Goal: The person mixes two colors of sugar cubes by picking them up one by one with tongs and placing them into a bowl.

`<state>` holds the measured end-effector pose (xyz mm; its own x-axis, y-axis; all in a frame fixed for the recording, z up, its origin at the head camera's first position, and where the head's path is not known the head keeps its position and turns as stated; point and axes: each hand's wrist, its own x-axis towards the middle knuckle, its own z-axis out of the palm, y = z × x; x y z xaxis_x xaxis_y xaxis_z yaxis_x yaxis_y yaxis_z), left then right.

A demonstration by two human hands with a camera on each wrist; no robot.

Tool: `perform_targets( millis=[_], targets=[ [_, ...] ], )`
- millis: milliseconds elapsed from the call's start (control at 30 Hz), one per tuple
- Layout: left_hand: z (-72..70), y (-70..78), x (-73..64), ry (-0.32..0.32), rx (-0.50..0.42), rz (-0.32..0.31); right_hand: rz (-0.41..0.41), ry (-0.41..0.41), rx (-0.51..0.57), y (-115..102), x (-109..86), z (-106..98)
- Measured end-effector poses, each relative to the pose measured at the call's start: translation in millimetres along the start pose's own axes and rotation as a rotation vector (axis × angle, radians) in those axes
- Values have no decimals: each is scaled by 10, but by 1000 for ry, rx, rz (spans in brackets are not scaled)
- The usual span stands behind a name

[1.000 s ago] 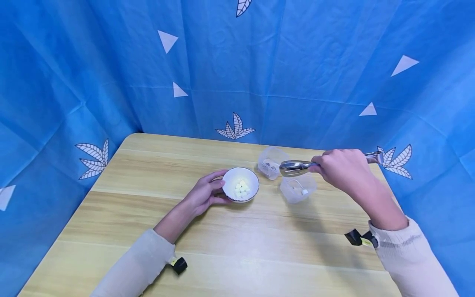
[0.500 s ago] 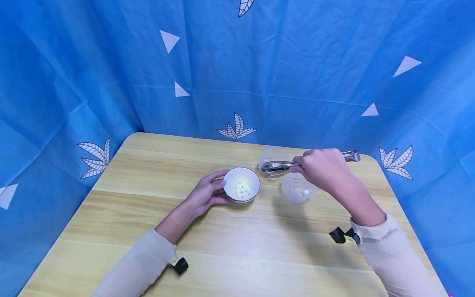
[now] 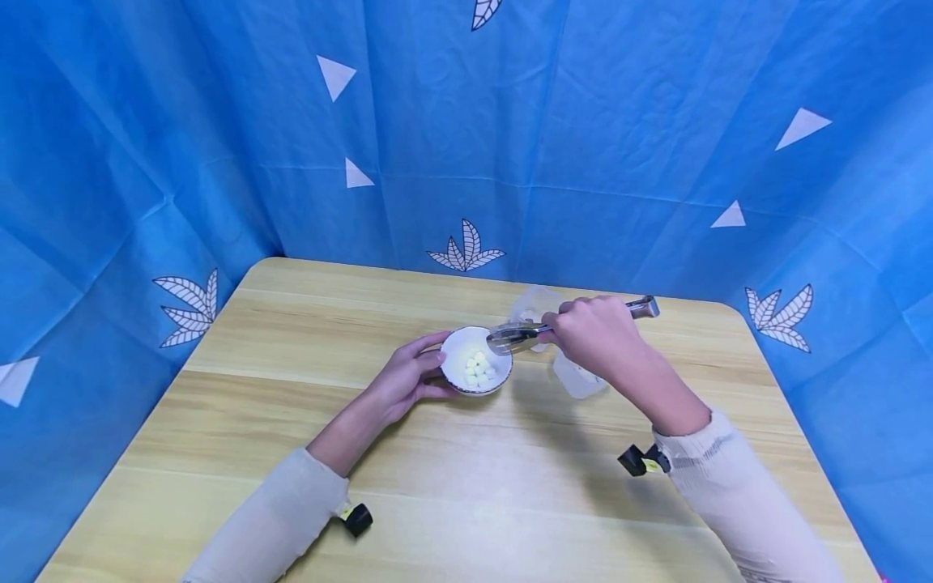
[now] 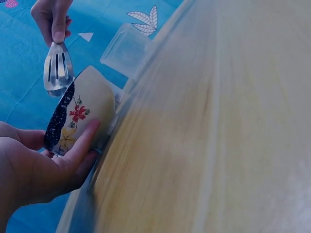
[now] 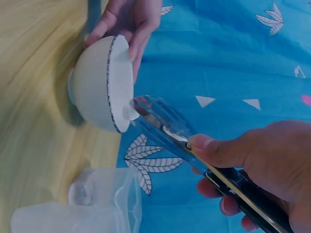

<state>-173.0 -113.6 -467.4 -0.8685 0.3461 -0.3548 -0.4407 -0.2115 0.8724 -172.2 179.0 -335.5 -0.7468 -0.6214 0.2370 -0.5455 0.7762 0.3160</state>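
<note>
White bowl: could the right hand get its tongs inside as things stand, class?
Probably yes: the tongs in the right hand are at the open bowl; the left hand only grips its left side.

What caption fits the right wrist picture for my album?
Right hand grips metal tongs near the white bowl the left hand holds.

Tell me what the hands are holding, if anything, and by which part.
The left hand holds the bowl by its side and rim; the right hand grips the metal tongs around their middle.
</note>
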Motion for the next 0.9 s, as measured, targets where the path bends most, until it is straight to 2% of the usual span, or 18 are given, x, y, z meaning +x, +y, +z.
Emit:
perform_targets(
  millis=[533,900],
  targets=[
    [21,46,5,18,-1,-30,-24,25,-49,-11,16,50],
    [10,23,22,6,-16,-24,10,22,8,61,-47,-27]
  ],
)
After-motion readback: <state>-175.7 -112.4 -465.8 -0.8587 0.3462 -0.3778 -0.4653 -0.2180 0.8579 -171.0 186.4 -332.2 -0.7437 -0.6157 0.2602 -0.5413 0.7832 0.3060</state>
